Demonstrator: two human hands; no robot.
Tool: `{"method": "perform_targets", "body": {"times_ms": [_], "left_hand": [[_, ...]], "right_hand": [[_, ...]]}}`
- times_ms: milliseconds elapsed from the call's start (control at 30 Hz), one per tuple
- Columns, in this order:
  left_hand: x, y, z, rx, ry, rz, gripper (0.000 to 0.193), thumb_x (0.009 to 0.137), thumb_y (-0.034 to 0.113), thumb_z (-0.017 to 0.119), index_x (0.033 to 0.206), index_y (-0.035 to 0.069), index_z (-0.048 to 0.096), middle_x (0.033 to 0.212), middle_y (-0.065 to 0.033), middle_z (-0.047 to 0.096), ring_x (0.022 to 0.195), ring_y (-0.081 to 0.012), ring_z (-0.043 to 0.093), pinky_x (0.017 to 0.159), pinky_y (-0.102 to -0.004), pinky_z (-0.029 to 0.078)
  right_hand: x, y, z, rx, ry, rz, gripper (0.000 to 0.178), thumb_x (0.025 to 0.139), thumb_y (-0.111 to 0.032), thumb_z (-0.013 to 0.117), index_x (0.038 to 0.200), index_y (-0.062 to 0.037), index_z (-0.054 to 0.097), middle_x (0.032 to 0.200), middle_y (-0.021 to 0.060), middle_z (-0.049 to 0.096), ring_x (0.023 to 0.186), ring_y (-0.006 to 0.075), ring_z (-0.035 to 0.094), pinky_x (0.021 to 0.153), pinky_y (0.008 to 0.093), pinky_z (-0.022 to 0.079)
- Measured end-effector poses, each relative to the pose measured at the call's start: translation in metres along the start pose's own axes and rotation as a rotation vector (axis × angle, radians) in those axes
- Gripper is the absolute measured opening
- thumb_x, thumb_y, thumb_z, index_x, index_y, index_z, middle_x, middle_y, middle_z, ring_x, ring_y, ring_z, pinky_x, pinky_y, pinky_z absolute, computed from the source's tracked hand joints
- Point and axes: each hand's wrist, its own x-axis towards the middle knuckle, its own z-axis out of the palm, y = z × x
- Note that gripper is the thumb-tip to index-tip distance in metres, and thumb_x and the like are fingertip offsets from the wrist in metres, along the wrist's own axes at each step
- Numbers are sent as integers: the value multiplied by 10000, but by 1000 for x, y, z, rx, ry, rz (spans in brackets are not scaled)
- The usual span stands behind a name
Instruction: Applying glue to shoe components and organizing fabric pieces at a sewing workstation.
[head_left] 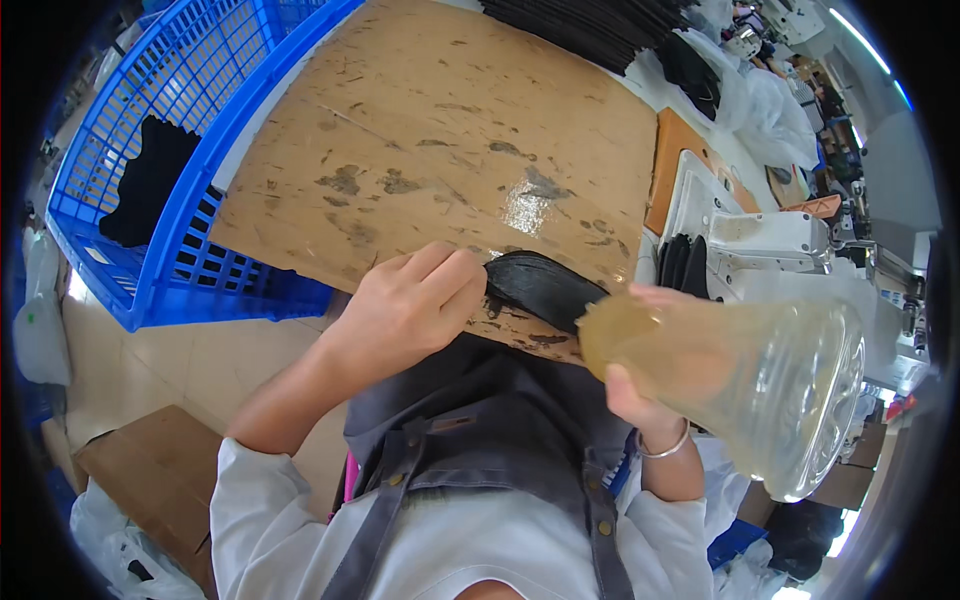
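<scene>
A curved, shiny black strip of material [545,288] lies near the front edge of a worn brown board [430,100]. My left hand [415,300] has its fingers closed on the strip's left end. In my right hand [640,405] is a clear plastic bottle [775,375], tipped so its yellowish, crusted mouth end meets the right end of the strip. Some of the right fingers show only through the see-through plastic. Wet-looking dark smears mark the board close to the strip.
At the left stands a blue plastic basket [165,270] with black pieces [150,180] inside. A stack of black pieces [600,30] sits at the far edge. Right of the board is a white sewing machine [765,235], with several black pieces [683,265] beside it. A cardboard box [160,480] rests lower left.
</scene>
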Motion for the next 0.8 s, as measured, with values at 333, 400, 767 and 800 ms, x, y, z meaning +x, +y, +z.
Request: {"method": "perform_targets", "body": {"times_ms": [333,400,767,800], "left_hand": [[1,-6,-8,-159,-23,-48,251,659,14,661,902,-6,602,880,-69,545,774,-208,591,597,-289,509],[4,1,-14,-219,-32,-147,253,673,16,684,912,-6,604,894,-79,559,783,-225,598,608,-299,514],[50,44,-3,-277,11,133,244,661,95,715,879,65,609,907,-42,563,802,-203,549,669,-324,449],[54,53,4,-279,-50,134,273,636,125,746,873,85,616,894,-27,560,782,-193,529,678,-322,427]], "right_hand": [[-26,5,-47,-106,518,-103,742,810,-403,631,1341,-6,296,1149,212,510,1025,321,566,876,421,493],[-18,2,-41,58,556,-79,802,828,-439,602,1417,-55,218,1212,216,454,1054,358,562,906,464,496],[-27,9,-36,256,828,37,770,860,-539,437,1408,-26,266,1227,187,467,1086,374,547,925,488,471],[-34,10,-42,502,834,57,739,866,-527,438,1390,-25,300,1224,172,479,1099,363,544,935,491,464]]}}
